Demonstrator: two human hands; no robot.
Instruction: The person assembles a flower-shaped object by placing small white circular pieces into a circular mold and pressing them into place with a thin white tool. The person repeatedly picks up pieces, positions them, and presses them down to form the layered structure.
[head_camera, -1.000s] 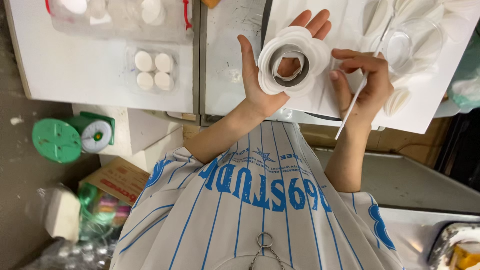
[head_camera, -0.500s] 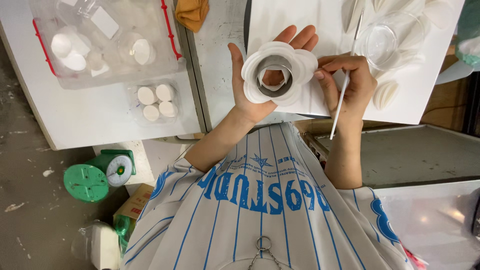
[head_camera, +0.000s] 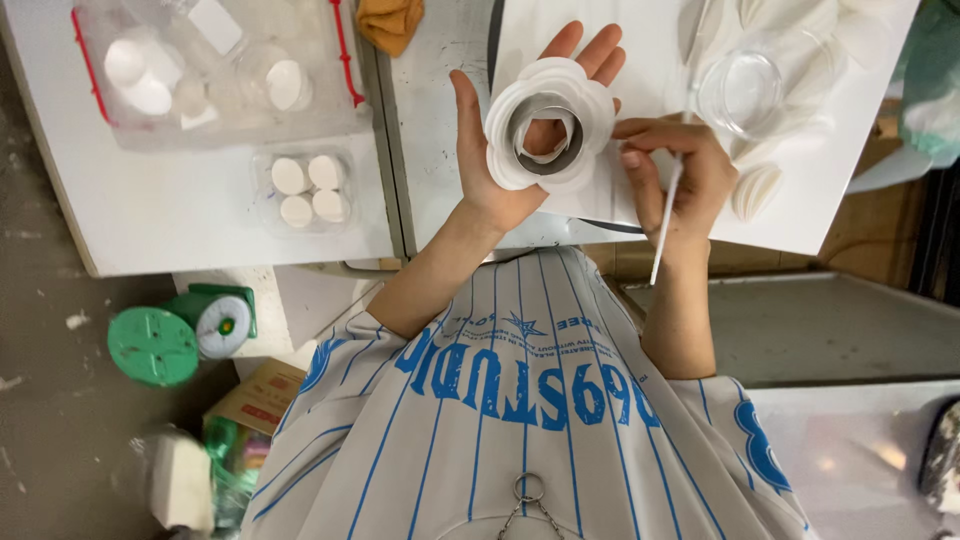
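- Flower-shaped white paper stack (head_camera: 550, 125) with a round metal ring (head_camera: 545, 135) set in its middle lies on the open palm of the left hand (head_camera: 520, 150), raised above the white table (head_camera: 180, 230); the fingers are spread flat and the thumb stands up at the side, so the stack is only rested, not clamped.
- Right hand (head_camera: 680, 170), just beside the stack's right edge, is closed in a pinch on a thin white stick (head_camera: 665, 215), whose long end points down toward the wrist; its upper tip is hidden by the fingers, so I cannot tell if it touches the paper.
- Risk, as I judge it: with no finger pressing from above, a push from the stick could slide the paper layers out of line or tip the ring off the palm.
- Loose curl of paper inside the ring looks easy to crease or tear if the stick catches it.
- Farther off on the table: a small clear tray with 4 white discs (head_camera: 305, 190), a clear bin with red handles (head_camera: 215, 65), a clear round dish (head_camera: 740, 90) and more white scalloped pieces (head_camera: 755, 190).
- Below the table edge, a green scale (head_camera: 170, 335) sits on a box.
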